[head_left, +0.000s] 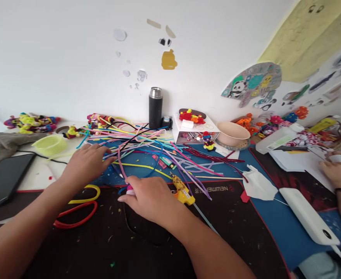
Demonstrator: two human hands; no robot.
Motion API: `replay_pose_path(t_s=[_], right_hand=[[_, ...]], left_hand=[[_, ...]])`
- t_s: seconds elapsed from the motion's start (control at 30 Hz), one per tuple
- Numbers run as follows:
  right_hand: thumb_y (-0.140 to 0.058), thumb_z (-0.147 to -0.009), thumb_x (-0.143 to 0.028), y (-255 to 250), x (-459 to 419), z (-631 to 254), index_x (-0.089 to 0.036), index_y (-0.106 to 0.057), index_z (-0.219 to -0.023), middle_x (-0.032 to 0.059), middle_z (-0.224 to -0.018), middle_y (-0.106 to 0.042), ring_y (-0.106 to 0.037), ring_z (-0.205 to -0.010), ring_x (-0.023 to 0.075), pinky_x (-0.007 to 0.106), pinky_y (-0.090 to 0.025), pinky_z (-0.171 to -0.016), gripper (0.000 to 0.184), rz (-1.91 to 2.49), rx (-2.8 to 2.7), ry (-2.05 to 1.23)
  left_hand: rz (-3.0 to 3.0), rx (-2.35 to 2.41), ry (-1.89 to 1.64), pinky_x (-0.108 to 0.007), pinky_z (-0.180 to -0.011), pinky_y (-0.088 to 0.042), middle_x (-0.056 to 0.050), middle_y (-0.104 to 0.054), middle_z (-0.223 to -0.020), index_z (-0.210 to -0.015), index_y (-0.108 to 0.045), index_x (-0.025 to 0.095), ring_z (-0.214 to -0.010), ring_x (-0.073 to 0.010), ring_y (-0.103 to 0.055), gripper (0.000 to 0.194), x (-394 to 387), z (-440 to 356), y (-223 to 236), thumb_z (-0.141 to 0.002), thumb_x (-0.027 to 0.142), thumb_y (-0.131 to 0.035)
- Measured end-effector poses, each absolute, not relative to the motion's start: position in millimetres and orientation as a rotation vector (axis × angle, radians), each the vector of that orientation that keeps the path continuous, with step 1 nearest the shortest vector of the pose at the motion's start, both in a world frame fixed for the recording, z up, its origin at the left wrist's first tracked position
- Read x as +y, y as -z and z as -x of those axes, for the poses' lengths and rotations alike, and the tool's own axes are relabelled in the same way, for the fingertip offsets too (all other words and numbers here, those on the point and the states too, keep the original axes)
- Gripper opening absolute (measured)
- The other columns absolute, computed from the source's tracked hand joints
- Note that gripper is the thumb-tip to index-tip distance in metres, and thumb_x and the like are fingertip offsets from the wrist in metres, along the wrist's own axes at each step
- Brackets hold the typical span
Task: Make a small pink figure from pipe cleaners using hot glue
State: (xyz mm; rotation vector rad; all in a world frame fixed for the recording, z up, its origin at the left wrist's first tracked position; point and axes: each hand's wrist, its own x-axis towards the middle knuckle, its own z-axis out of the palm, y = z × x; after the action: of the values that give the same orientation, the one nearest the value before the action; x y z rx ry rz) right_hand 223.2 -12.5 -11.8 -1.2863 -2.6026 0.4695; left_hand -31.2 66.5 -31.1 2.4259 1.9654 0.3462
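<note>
My right hand (154,197) is closed around a small pink and purple piece of coiled pipe cleaner (130,190), mostly hidden by the fingers. From there a pink pipe cleaner (119,159) arcs upward. My left hand (86,162) reaches to the near left side of a loose pile of colored pipe cleaners (141,138), fingers stretched and thumb apart. Just right of my right hand lies a yellow glue gun (183,192) with a clear glue stick (207,219) behind it. Scissors (79,217) with a red and a yellow handle loop rest below my left forearm.
A black thermos (155,108) stands against the wall, beside a white box (176,130) and a beige bowl (233,133). At left are a phone (6,180) and a yellow-green mesh roll (50,145). A white power bank (307,215) and another person's hand (337,172) are at right.
</note>
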Motion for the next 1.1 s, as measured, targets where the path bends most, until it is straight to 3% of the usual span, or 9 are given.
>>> replay_pose_path(t_s=[0.1,0.27,0.43,0.7,0.9,1.1], right_hand=[[-0.065,-0.106,-0.055,8.8,-12.1,-221.0,-0.019,-0.068,-0.126,0.0081,-0.097,-0.084,-0.082,-0.088,0.0309,0.035,-0.054,-0.068,0.041,1.270,-2.569,-0.464],[-0.065,-0.107,-0.050,2.1,-15.3,-217.3,-0.019,-0.070,-0.121,0.0086,-0.103,-0.084,-0.082,-0.094,0.0292,0.034,-0.054,-0.068,0.034,1.213,-2.586,-0.495],[-0.061,-0.110,-0.047,0.2,-16.1,-217.0,-0.019,-0.072,-0.120,0.0076,-0.104,-0.084,-0.082,-0.095,0.0288,0.034,-0.051,-0.066,0.032,1.190,-2.582,-0.481],[-0.063,-0.110,-0.045,-5.8,-17.4,-216.7,-0.019,-0.073,-0.125,0.0074,-0.110,-0.085,-0.082,-0.100,0.0284,0.033,-0.051,-0.069,0.032,1.172,-2.539,-0.532],[-0.064,-0.109,-0.045,-5.0,-18.7,-216.5,-0.021,-0.076,-0.126,0.0064,-0.115,-0.085,-0.082,-0.104,0.0270,0.033,-0.052,-0.074,0.031,1.153,-2.443,-0.609],[-0.064,-0.109,-0.040,-2.1,-18.3,-218.5,-0.024,-0.078,-0.123,0.0034,-0.106,-0.087,-0.083,-0.096,0.0224,0.030,-0.052,-0.076,0.025,1.136,-2.320,-0.672]], left_hand=[[-2.520,1.979,-0.068,-0.050,-0.098,-0.048,-0.021,-0.078,-0.109,-0.110,-0.077,0.013,-0.108,-0.0419,-0.069,0.047,71.1,27.9,30.9,-0.104,0.051,-0.050],[-2.526,2.008,-0.001,-0.045,-0.088,-0.048,-0.020,-0.078,-0.107,-0.106,-0.078,0.013,-0.104,-0.0399,-0.071,0.042,68.3,13.4,23.4,-0.103,0.040,-0.046],[-2.464,2.094,0.014,-0.039,-0.078,-0.043,-0.017,-0.081,-0.107,-0.107,-0.079,0.018,-0.098,-0.0372,-0.073,0.046,69.8,15.1,18.8,-0.106,0.044,-0.041],[-2.116,2.226,-0.332,-0.035,-0.068,-0.039,-0.014,-0.081,-0.096,-0.104,-0.076,0.021,-0.087,-0.0347,-0.071,0.041,65.1,20.0,-3.7,-0.097,0.047,-0.045],[-2.020,2.180,-0.496,-0.031,-0.070,-0.043,-0.007,-0.077,-0.085,-0.099,-0.072,0.021,-0.077,-0.0255,-0.067,0.036,55.0,26.8,-3.1,-0.097,0.044,-0.044],[-1.732,2.037,-1.007,-0.029,-0.066,-0.045,0.001,-0.065,-0.071,-0.096,-0.071,0.021,-0.070,-0.0206,-0.061,0.027,40.0,30.3,-6.8,-0.096,0.041,-0.054]])
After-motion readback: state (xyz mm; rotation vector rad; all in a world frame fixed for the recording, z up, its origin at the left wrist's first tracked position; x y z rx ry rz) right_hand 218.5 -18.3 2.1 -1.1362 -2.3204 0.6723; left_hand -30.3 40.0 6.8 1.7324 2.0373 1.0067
